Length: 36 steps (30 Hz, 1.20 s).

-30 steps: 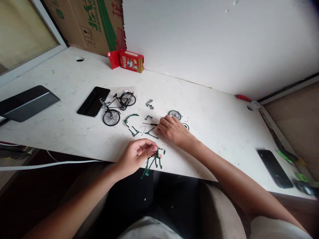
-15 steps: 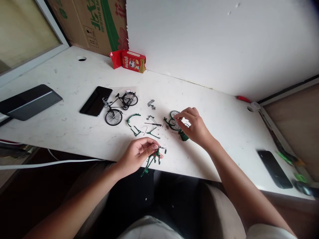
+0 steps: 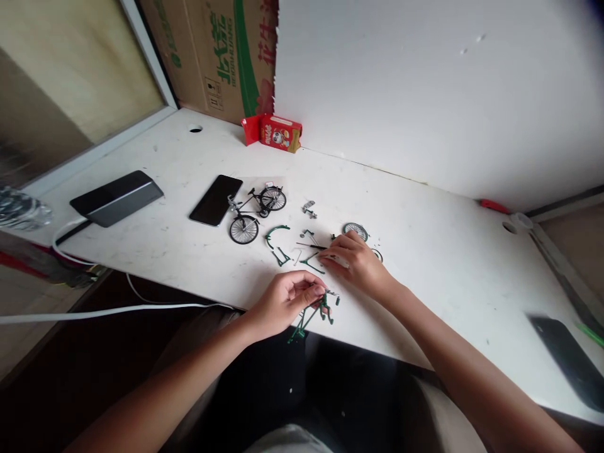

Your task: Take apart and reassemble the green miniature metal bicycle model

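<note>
My left hand (image 3: 290, 299) pinches a green model bicycle frame (image 3: 306, 318), with a silver handlebar (image 3: 334, 293) at its top, over the table's front edge. Bent over the loose parts, my right hand (image 3: 356, 261) has its fingertips together at the dark handle end of a thin screwdriver (image 3: 309, 245). Just below those fingertips lies a green forked part (image 3: 314, 263). A curved green mudguard (image 3: 270, 236) and a small green bracket (image 3: 280, 257) lie to the left. Behind the right hand is a spoked wheel (image 3: 355, 231); another wheel is mostly hidden beneath the hand.
An assembled black model bicycle (image 3: 250, 211) lies beside a black phone (image 3: 217, 200). Small silver parts (image 3: 309, 208) are behind the loose pieces. A red box (image 3: 280, 133) stands at the back. A dark tablet-like object (image 3: 117, 198) is left, another dark phone (image 3: 569, 358) right.
My right hand has moved left and nearer, from the wheels to the screwdriver. The left hand still holds the green frame. The view has shifted left, so everything appears further right.
</note>
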{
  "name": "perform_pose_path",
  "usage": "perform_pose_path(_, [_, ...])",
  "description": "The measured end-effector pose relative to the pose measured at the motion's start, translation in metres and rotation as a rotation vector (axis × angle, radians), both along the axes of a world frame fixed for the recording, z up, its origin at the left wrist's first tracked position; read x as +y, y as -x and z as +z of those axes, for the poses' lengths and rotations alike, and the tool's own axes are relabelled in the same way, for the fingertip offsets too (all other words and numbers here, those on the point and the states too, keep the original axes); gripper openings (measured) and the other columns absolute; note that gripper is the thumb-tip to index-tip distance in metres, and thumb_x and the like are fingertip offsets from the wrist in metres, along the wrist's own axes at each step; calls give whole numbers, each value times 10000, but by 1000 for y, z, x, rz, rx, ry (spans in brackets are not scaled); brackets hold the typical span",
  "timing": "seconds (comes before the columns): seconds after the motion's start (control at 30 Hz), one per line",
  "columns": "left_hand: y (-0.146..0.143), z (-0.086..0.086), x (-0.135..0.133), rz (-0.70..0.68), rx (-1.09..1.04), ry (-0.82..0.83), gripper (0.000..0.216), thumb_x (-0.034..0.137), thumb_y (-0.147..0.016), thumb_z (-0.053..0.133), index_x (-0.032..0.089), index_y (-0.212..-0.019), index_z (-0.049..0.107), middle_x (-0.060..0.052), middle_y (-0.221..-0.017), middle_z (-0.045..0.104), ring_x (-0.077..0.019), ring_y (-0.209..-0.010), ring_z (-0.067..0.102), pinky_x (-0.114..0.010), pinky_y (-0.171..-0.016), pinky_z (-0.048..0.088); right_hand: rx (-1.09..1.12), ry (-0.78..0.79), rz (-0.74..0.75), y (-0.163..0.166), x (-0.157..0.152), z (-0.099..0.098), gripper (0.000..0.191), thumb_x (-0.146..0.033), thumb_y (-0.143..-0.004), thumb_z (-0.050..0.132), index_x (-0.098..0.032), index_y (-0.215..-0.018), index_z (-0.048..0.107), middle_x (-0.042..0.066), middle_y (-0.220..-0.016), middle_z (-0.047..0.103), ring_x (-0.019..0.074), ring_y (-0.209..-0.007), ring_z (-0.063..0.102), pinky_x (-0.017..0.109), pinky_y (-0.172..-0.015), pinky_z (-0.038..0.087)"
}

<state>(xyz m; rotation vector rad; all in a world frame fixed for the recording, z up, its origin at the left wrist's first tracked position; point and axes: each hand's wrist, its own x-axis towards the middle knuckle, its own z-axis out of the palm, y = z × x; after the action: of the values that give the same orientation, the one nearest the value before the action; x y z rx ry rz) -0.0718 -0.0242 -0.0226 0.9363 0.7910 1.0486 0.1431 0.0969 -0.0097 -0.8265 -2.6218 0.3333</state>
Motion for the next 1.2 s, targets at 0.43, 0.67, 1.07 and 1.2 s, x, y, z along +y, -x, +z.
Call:
perform_pose_path(0.43, [2, -5, 0, -20, -132, 6, 447, 544, -931, 828, 120, -1013, 710, -81, -870, 759, -223, -832, 795, -336, -835, 599, -203, -123, 92, 19, 11, 5, 230, -263, -1097, 575, -175, -1001, 765, 133, -961, 723, 287, -931, 586, 441, -819, 526])
perform_pose_path(0.67, [3, -4, -1, -22, -71, -17, 420, 532, -961, 799, 126, -1030, 716, -70, -928, 737, -217, -838, 797, -312, -802, 595, 37, -148, -164, -20, 22, 43, 209, -270, -1101, 558, -207, -1138, 754, 118, -953, 743, 283, -893, 603, 468, -833, 530])
perform_pose_path(1.07, [3, -1, -3, -27, 67, -20, 374, 502, -1002, 762, 136, -1058, 714, -70, -887, 777, -219, -850, 806, -313, -835, 603, -100, 68, -256, -89, -28, 26, 350, -321, -956, 801, -250, -1289, 720, 106, -1053, 763, 314, -1021, 640, 505, -884, 596])
perform_pose_path(1.2, [3, -2, -3, -25, 74, -3, 368, 497, -1000, 769, 138, -1066, 719, -73, -903, 783, -217, -845, 811, -306, -825, 606, -91, 71, -254, -98, -27, 27, 323, -334, -972, 781, -250, -1281, 736, 130, -1122, 762, 327, -1063, 653, 524, -896, 607])
